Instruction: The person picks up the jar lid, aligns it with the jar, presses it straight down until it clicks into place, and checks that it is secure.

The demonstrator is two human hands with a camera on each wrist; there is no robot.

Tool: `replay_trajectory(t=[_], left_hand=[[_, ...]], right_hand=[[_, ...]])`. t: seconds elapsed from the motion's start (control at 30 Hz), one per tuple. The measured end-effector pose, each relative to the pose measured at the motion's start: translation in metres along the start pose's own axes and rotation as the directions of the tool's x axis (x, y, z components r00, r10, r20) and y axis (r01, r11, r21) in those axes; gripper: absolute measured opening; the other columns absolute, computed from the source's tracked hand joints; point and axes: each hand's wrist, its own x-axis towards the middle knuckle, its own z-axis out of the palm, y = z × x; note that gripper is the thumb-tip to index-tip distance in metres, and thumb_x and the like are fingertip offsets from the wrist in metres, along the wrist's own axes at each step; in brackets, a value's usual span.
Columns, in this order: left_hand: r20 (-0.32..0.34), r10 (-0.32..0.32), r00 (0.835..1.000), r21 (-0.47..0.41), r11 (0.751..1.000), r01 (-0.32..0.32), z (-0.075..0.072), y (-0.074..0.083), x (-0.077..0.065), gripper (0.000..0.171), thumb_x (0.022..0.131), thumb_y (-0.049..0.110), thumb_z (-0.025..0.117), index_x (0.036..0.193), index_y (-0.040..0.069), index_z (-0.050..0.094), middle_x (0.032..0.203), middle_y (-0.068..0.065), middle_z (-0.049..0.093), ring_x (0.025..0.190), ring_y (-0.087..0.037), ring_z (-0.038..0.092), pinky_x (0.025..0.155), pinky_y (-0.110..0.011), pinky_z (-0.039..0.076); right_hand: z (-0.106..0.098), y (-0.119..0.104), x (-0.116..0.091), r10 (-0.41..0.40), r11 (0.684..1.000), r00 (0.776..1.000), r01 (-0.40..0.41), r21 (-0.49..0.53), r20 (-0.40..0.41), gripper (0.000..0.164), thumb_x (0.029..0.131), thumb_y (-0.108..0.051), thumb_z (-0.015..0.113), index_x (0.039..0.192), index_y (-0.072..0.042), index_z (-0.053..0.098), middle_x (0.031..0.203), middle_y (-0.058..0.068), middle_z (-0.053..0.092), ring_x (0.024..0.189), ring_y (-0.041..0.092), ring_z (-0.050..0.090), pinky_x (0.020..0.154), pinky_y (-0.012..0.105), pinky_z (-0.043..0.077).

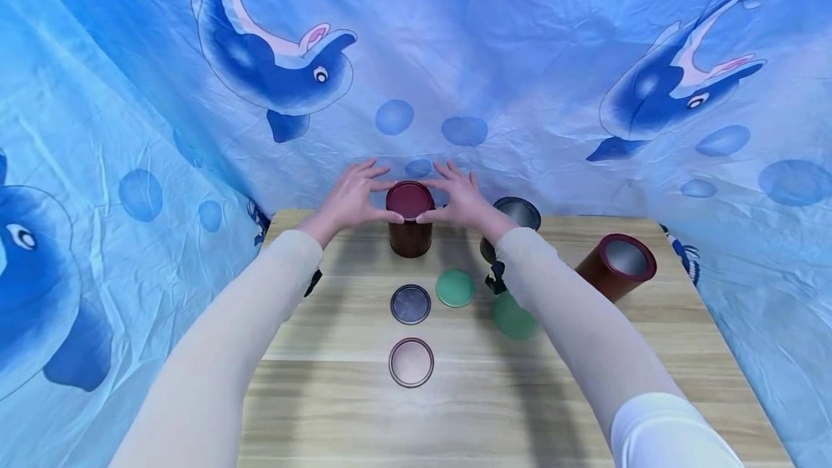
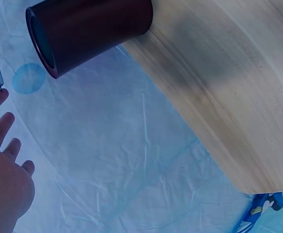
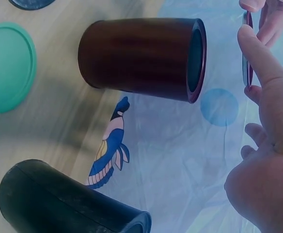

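Both hands pinch a dark red round lid by its edges, thumbs on the near side. The left hand has it from the left, the right hand from the right. Below the lid stands an upright brown-red can near the table's back edge. In the right wrist view, the lid is held apart from the can's open rim. The left wrist view shows the same can, with the left hand at the frame's edge.
Right of it stands a dark grey can, partly behind the right forearm. Another open brown-red can stands farther right. On the wooden table lie a dark lid, a red-rimmed lid and a green lid. The forearm overlaps a green thing.
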Motion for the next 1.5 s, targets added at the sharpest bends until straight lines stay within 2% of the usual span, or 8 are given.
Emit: replay_trajectory(t=[0.17, 0.37, 0.73, 1.1, 1.5], left_hand=[[0.009, -0.008, 1.0, 0.0, 1.0, 0.008, 0.0, -0.004, 0.01, 0.088, 0.082, 0.067, 0.085, 0.15, 0.015, 0.065, 0.167, -0.013, 0.046, 0.162, -0.039, 0.024, 0.131, -0.06, 0.016], [0.02, -0.02, 1.0, -0.012, 1.0, 0.021, 0.008, -0.012, 0.016, 0.088, 0.081, 0.067, 0.085, 0.15, 0.015, 0.064, 0.167, -0.013, 0.046, 0.162, -0.038, 0.024, 0.132, -0.059, 0.015], [-0.003, -0.028, 1.0, -0.074, 0.997, 0.028, 0.019, -0.022, 0.016, 0.086, 0.081, 0.063, 0.088, 0.149, 0.016, 0.065, 0.164, -0.014, 0.049, 0.16, -0.038, 0.029, 0.132, -0.058, 0.017], [0.042, -0.058, 0.997, -0.102, 0.993, 0.062, 0.026, -0.025, 0.018, 0.086, 0.082, 0.06, 0.087, 0.151, 0.015, 0.063, 0.165, -0.014, 0.047, 0.161, -0.037, 0.027, 0.131, -0.061, 0.014], [0.057, -0.071, 0.996, -0.103, 0.992, 0.077, 0.029, -0.026, 0.019, 0.086, 0.082, 0.061, 0.087, 0.152, 0.017, 0.063, 0.165, -0.013, 0.049, 0.161, -0.035, 0.027, 0.131, -0.062, 0.014]], right_hand=[[-0.003, 0.004, 0.009, 0.007, 1.0, 1.0, -0.007, 0.0, 0.005, 0.082, 0.091, -0.05, 0.085, 0.159, -0.019, 0.054, 0.179, 0.012, 0.017, 0.166, 0.036, 0.0, 0.127, 0.072, -0.002], [0.001, 0.01, 0.016, 0.026, 1.0, 1.0, -0.026, 0.011, 0.012, 0.082, 0.09, -0.051, 0.085, 0.159, -0.02, 0.054, 0.179, 0.01, 0.016, 0.166, 0.033, -0.001, 0.128, 0.069, -0.005], [0.009, 0.014, 0.024, 0.033, 0.999, 0.999, -0.034, 0.027, 0.023, 0.082, 0.09, -0.051, 0.085, 0.159, -0.02, 0.055, 0.18, 0.008, 0.015, 0.166, 0.032, -0.003, 0.128, 0.069, -0.006], [0.019, 0.02, 0.028, 0.032, 0.998, 0.999, -0.033, 0.045, 0.023, 0.08, 0.09, -0.051, 0.085, 0.159, -0.021, 0.055, 0.179, 0.01, 0.018, 0.166, 0.034, -0.001, 0.128, 0.069, -0.008], [0.021, 0.021, 0.029, 0.043, 0.998, 0.999, -0.044, 0.036, 0.03, 0.081, 0.09, -0.052, 0.085, 0.159, -0.022, 0.054, 0.179, 0.009, 0.016, 0.166, 0.032, -0.003, 0.128, 0.069, -0.008]])
